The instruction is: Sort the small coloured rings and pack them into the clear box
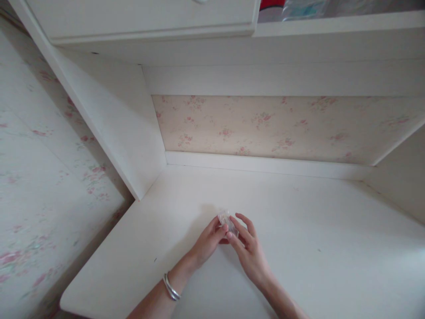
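A small clear plastic packet (225, 217), with thin white lines or loops at its upper end, is held up between both hands above the desk. My left hand (210, 241) pinches its lower left side, thumb in front and fingers behind, and is closed on it. On the other side, the thumb and a fingertip of my right hand (248, 248) grip the packet's right edge, while another finger arches free above. The fingers hide part of the packet, and what it contains is too small to make out.
The white desktop (299, 221) spreads under both hands. A white side panel (113, 119) rises at the left, and a drawer (149, 20) hangs overhead. Plastic-wrapped things (305, 9) lie on the shelf at upper right. Floral wallpaper (262, 124) covers the back.
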Tool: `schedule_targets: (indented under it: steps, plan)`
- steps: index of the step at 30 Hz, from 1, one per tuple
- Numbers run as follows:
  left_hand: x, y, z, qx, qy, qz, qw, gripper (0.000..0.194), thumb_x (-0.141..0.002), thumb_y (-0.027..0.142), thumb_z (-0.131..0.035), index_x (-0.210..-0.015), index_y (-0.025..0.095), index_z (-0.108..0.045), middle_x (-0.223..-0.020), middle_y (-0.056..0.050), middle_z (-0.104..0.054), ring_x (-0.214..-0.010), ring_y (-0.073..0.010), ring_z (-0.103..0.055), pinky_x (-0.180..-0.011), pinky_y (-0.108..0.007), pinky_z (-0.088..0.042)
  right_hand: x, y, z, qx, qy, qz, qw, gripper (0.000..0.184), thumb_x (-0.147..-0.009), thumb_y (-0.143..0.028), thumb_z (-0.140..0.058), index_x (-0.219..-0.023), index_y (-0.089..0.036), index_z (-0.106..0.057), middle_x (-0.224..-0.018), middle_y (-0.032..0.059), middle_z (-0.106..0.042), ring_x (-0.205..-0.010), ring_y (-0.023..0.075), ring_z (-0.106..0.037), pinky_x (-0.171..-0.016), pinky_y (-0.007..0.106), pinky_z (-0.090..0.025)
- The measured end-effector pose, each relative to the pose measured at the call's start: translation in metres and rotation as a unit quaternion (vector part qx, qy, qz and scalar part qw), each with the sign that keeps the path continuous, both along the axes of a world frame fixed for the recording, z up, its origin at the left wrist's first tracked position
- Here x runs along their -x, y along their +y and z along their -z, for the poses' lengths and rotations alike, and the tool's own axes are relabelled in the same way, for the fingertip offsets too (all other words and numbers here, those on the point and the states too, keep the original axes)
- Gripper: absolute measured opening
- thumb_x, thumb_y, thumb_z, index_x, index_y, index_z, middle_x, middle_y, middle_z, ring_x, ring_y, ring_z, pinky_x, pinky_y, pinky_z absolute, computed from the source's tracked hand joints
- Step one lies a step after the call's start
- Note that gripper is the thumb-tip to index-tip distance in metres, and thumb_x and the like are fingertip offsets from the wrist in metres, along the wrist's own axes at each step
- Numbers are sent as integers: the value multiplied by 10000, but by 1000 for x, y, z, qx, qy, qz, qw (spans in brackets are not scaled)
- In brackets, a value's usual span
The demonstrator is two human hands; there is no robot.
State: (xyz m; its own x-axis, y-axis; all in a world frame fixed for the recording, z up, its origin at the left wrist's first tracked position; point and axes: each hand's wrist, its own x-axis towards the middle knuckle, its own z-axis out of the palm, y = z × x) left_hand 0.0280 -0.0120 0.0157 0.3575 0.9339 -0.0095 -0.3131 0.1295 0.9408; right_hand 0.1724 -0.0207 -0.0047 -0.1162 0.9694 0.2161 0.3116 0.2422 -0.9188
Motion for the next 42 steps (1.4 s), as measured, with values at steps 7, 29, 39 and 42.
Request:
schedule_targets:
  steps: [7,29,39,42]
  plan:
    - [1,0,5,11,44,-23,999,456,-831,473,-557,-1184,185,-534,-1143,-111,-600,-1041,-245,-572,-825,-383,-492,-5,0,-7,27,5,-3,1000,379,-878,-456,-489,-1206,-299,-597,-1385,62,-406,-1160,236,-517,-816,286,-542]
    - [-3,-1,8,-4,34,-39,999,396,-850,407,-557,-1166,168,-543,-1124,-105,-591,-1020,-217,-557,-895,-369,-451,-10,1,-6,49,47,-39,997,384,-908,-460,-436,-1222,-296,-586,-1356,47,-442,-1202,211,-468,-1019,343,-381]
    - [-2,2,15,22,20,-45,999,426,-826,405,-589,-1193,196,-533,-1190,-117,-562,-1067,-242,-542,-894,-388,-448,-12,4,0,28,40,-36,998,352,-898,-427,-473,-1204,-302,-596,-1357,55,-427,-1186,227,-480,-968,352,-438]
    - [0,4,14,35,-9,-24,999,431,-822,397,-595,-1203,205,-527,-1198,-112,-566,-1070,-251,-551,-902,-395,-439,-12,3,2,15,42,-60,997,384,-882,-407,-509,-1249,-297,-542,-1386,65,-385,-1177,227,-486,-949,359,-461]
